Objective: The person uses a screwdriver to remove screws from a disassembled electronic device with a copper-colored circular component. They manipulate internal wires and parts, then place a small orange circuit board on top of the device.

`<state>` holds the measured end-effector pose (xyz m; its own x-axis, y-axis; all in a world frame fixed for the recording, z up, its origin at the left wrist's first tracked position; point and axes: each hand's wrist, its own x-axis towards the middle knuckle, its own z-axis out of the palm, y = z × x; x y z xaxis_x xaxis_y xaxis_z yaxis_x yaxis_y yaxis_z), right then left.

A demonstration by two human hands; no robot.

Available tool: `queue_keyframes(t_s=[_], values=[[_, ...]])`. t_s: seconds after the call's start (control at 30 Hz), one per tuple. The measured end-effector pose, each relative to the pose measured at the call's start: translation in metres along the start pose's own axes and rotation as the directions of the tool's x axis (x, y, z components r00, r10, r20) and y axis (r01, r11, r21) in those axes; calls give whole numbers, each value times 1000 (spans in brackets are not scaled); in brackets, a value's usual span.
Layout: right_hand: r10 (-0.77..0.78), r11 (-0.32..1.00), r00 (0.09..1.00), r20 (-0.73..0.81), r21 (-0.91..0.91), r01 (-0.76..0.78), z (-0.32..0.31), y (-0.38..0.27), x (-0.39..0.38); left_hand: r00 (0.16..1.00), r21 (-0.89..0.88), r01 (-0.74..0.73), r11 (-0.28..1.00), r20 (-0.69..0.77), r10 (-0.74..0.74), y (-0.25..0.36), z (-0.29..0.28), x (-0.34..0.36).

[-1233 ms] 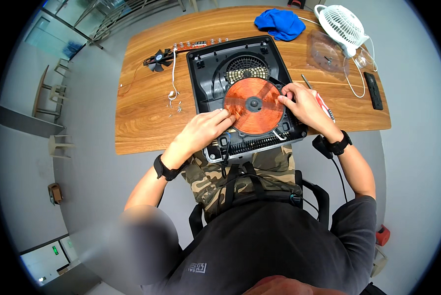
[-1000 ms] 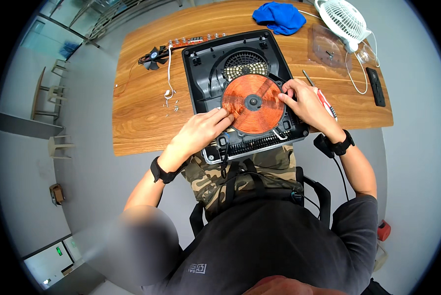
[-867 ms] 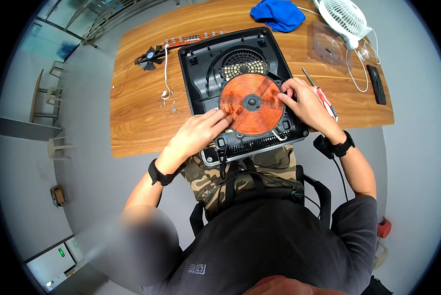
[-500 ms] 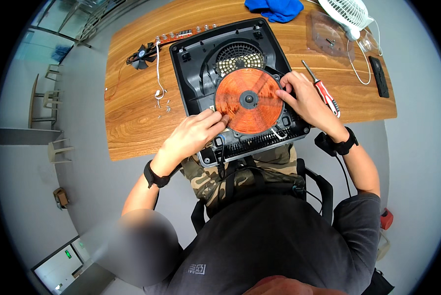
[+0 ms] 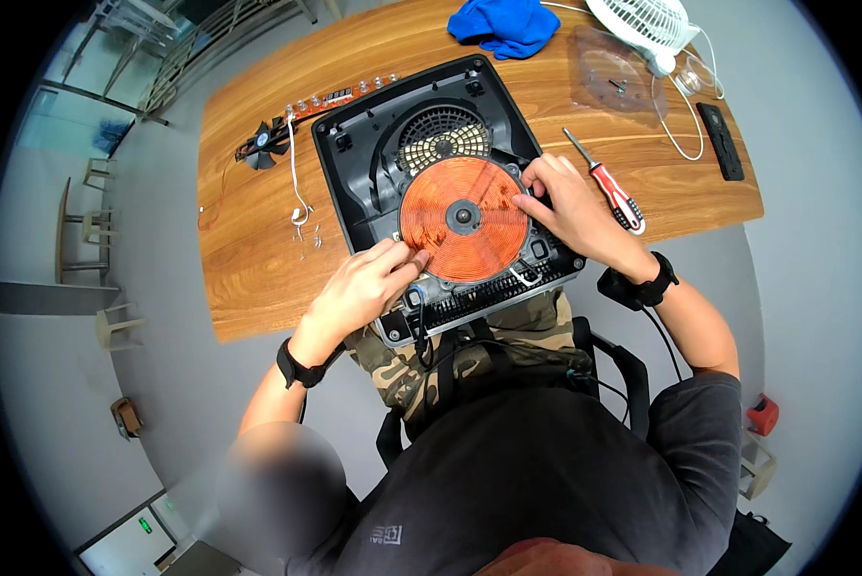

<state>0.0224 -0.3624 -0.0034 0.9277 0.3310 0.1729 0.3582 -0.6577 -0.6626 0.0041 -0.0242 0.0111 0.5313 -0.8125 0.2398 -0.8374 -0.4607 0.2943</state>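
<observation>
One round copper coil (image 5: 463,217) lies in the lower part of one open black induction cooker case (image 5: 359,184), just below a round grille (image 5: 445,132). The case lies on one brown wooden desk (image 5: 258,245), and its near end pokes out past the edge, over the person's lap. The left hand (image 5: 365,280) has bent fingers, and its tips touch the coil's lower left edge. The right hand (image 5: 567,209) is half curled, with its thumb and pointing finger at the coil's right edge. I cannot tell if either hand grips the coil tightly. One red and white screwdriver (image 5: 615,195) lies right of the case. There are two fans: a little black fan (image 5: 264,146) on the left and a white fan (image 5: 647,24) at the top right. One orange circuit board (image 5: 339,99) lies behind the black fan, beside the case. A few tiny screws (image 5: 317,235) lie on the left, too small to count. One blue cloth (image 5: 504,27) and one clear tray (image 5: 592,82) are at the back. The dark shirt (image 5: 527,461) has one small pale print, and one green sign (image 5: 145,525) glows at the lower left, too small to read.
</observation>
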Motion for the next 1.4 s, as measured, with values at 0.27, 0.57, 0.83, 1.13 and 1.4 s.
queue_keyframes(t_s=[0.27, 0.57, 0.83, 1.13, 1.4], values=[[-50, 999, 999, -14, 21, 50, -2, 1, -2, 999, 1, -32, 999, -6, 32, -2, 0, 1], [-42, 998, 999, -29, 44, 44, -2, 0, -1, 997, -11, -66, 998, -45, 65, -1, 2, 3], [-30, 999, 999, -23, 24, 31, -1, -1, 3, 996, -13, -74, 997, -49, 73, -1, 1, 3], [-2, 1000, 1000, -3, 17, 2, -1, -3, 7, 994, -44, -88, 995, -65, 85, -2, 2, 3], [22, 1000, 1000, -23, 20, -21, 1, -5, 12, 994, -49, -84, 995, -74, 80, -1, 4, 3]])
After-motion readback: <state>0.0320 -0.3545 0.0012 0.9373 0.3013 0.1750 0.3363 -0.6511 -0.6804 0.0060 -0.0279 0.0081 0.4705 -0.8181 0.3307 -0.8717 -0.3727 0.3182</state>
